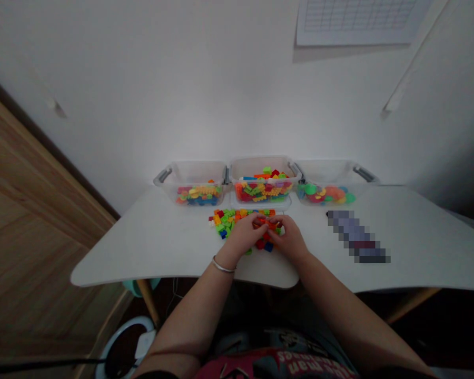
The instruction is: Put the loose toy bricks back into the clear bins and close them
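A pile of small coloured toy bricks (228, 218) lies on the white table (161, 242) in front of me. My left hand (243, 236) and my right hand (288, 239) meet over the pile's right part, fingers curled together around orange and red bricks (269, 225). A silver bangle (222, 266) circles my left wrist. Red and blue bricks (264, 245) peek out below my hands.
Three clear plastic bins stand along the wall: the left bin (193, 184) and the middle bin (263, 181) hold mixed bricks, the right bin (332, 184) holds round coloured pieces. A blurred dark object (357, 237) lies at right. A wooden door (27, 210) is left.
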Demonstrator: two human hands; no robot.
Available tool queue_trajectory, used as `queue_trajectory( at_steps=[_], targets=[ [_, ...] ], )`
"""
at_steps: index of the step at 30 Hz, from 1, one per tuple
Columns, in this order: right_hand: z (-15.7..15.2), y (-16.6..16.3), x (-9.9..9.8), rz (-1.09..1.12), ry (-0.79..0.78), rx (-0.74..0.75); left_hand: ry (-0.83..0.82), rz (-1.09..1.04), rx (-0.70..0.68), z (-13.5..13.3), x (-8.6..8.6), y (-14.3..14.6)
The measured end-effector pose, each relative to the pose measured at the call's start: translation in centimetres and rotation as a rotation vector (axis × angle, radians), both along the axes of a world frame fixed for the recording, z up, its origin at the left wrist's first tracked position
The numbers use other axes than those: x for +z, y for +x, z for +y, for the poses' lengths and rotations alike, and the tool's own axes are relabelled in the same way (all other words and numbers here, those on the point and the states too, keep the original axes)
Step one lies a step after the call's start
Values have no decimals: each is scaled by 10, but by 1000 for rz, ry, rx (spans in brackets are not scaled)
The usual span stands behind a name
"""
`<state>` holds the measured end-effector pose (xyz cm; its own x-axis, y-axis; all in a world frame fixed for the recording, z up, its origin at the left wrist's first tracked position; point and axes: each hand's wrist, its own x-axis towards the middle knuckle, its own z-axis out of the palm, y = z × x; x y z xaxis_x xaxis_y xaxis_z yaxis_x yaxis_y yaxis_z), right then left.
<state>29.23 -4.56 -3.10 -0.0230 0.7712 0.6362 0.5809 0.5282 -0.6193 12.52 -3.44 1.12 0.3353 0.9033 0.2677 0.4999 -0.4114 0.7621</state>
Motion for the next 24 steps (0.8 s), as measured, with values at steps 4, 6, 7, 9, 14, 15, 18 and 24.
queue_trajectory(
  at_steps=[4,6,7,9,14,15,18,24],
  targets=[
    [0,1,1,-32,3,-20,31,-34,56,0,3,-2],
    [0,1,3,-32,7,-42,89,-64,65,3,7,-7],
    [-1,1,3,-25,7,-49,132,-83,72,5,10,-10],
    [-1,2,4,-4,4,-54,243,-127,107,11,17,-17],
    [0,3,2,-7,-9,-54,425,-237,274,35,39,-34],
    [0,3,2,-15,-9,-52,455,-240,320,41,44,-36],
    [0,4,3,-23,-7,-49,542,-195,498,61,53,-39],
    [0,4,4,-28,-10,-30,390,-15,673,88,63,-33]
  ],
)
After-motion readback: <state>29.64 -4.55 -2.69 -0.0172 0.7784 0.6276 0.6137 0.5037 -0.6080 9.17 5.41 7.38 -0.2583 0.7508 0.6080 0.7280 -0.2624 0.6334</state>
